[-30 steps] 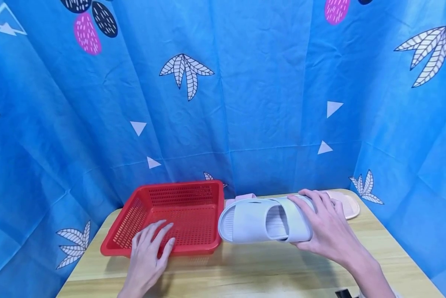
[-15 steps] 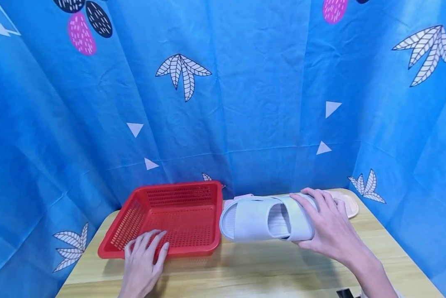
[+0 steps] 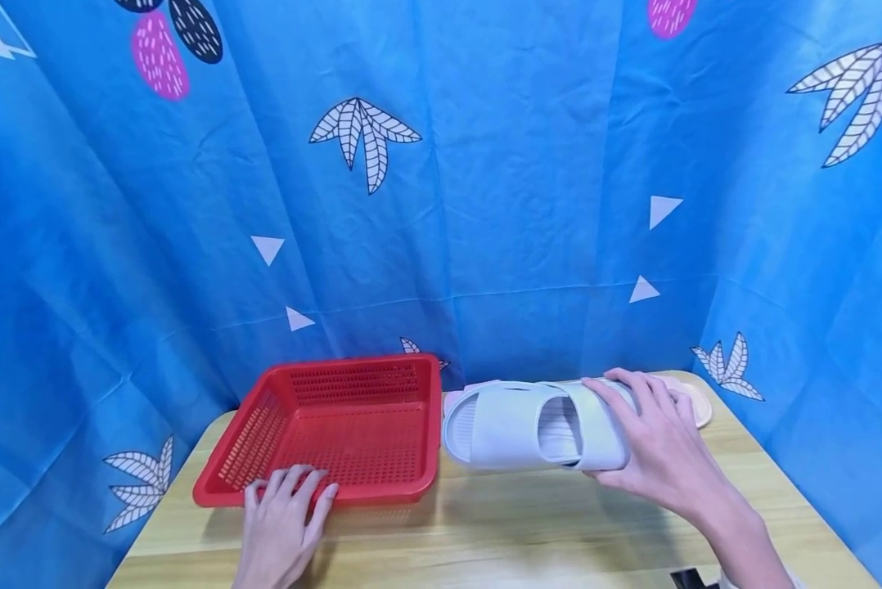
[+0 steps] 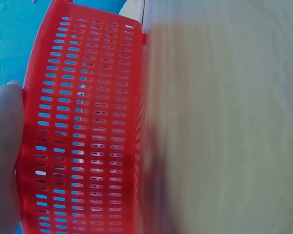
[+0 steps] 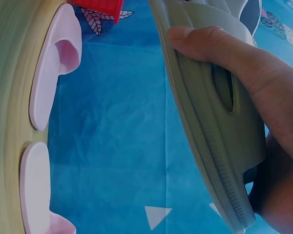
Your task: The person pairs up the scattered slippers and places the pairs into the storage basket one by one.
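Note:
My right hand point(image 3: 662, 442) holds a pale grey-blue slide slipper point(image 3: 507, 429) by its right end, raised over the table. In the right wrist view the thumb point(image 5: 205, 41) lies along the edge of the slipper point(image 5: 200, 112), and the other fingers are mostly hidden. My left hand point(image 3: 282, 515) rests at the near rim of a red plastic basket point(image 3: 382, 492), its fingers lying loosely bent over that rim. From the left wrist, part of the hand point(image 4: 5, 161) shows beside the basket's slotted wall point(image 4: 88, 117).
Two pale pink slippers lie along the table's back edge, one slipper point(image 5: 44, 87) near the basket and the other slipper point(image 5: 35, 185) farther right. A blue patterned curtain point(image 3: 515, 204) hangs behind the wooden table point(image 3: 529, 532). A small black object point(image 3: 687, 579) shows at the bottom.
My left hand has drawn back slightly from over the basket to its near rim. The right hand and the held slipper have shifted slightly right.

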### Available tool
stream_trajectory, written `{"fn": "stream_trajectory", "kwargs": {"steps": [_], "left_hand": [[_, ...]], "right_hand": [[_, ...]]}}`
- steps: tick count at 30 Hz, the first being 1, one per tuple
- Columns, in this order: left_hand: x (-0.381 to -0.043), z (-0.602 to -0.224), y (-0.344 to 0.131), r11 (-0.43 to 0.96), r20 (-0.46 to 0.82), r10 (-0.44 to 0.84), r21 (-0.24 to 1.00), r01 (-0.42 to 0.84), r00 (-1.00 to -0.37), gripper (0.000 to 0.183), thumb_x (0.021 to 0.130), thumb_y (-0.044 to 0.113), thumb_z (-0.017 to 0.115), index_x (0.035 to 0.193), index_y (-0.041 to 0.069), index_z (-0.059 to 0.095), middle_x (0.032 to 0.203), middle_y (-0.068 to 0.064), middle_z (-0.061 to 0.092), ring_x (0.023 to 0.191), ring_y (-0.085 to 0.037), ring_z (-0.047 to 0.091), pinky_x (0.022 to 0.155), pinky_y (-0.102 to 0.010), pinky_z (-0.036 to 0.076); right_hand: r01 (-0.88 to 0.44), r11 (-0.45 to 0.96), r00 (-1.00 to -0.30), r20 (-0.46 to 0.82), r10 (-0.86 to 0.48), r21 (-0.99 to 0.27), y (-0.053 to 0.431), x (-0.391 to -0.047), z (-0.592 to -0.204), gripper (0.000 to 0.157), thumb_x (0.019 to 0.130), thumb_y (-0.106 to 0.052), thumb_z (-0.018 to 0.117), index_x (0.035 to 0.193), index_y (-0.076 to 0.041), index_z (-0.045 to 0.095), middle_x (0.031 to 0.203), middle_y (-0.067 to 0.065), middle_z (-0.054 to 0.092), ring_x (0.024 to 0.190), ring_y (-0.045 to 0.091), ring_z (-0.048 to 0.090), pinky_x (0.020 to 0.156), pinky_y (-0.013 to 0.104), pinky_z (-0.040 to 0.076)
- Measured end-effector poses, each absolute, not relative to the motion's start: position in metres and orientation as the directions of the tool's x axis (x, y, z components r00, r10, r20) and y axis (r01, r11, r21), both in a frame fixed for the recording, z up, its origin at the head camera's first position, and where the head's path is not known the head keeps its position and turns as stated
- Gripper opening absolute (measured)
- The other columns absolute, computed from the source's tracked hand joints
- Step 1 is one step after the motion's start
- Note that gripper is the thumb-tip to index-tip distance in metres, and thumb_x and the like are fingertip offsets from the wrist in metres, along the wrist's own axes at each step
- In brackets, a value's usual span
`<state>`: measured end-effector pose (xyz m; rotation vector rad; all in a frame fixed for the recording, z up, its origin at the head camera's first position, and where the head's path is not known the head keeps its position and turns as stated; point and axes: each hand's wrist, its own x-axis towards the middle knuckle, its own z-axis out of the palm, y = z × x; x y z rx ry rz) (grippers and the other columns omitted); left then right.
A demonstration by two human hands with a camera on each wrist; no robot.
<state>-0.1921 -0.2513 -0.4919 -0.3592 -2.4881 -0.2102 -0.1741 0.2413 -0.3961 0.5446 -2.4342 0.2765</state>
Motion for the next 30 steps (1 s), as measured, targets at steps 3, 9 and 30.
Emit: {"fn": "stream_trajectory", "kwargs": {"steps": [3,9,30], "left_hand": [[-0.191,-0.493,-0.253,0.953,0.598,0.200,0.063,0.295,-0.776,0.038,0.090,0.048,0.056,0.097,0.014,0.071,0.098,-0.008,0.064,0.096,-0.029,0.051,0.083,-0.055,0.027],[-0.191,-0.494,-0.255,0.954,0.596,0.215,0.040,0.296,-0.773,0.042,0.091,0.049,0.053,0.098,0.012,0.070,0.096,-0.008,0.064,0.093,-0.028,0.050,0.082,-0.055,0.028],[-0.197,-0.495,-0.255,0.950,0.617,0.227,0.031,0.312,-0.753,0.039,0.091,0.043,0.054,0.101,0.010,0.071,0.097,-0.008,0.065,0.091,-0.029,0.050,0.081,-0.054,0.028]], "right_hand": [[-0.448,0.892,-0.722,0.614,-0.318,-0.065,0.242,-0.175,-0.397,0.107,0.049,-0.076,0.075,0.139,-0.025,0.047,0.131,0.010,0.045,0.116,0.032,0.040,0.080,0.050,0.029],[-0.447,0.891,-0.724,0.617,-0.310,-0.078,0.244,-0.177,-0.398,0.107,0.048,-0.074,0.076,0.138,-0.025,0.048,0.131,0.010,0.046,0.115,0.032,0.040,0.079,0.051,0.028],[-0.433,0.893,-0.748,0.602,-0.281,-0.122,0.241,-0.198,-0.419,0.109,0.040,-0.059,0.087,0.136,-0.022,0.050,0.126,0.011,0.048,0.111,0.032,0.041,0.073,0.047,0.027]]}}
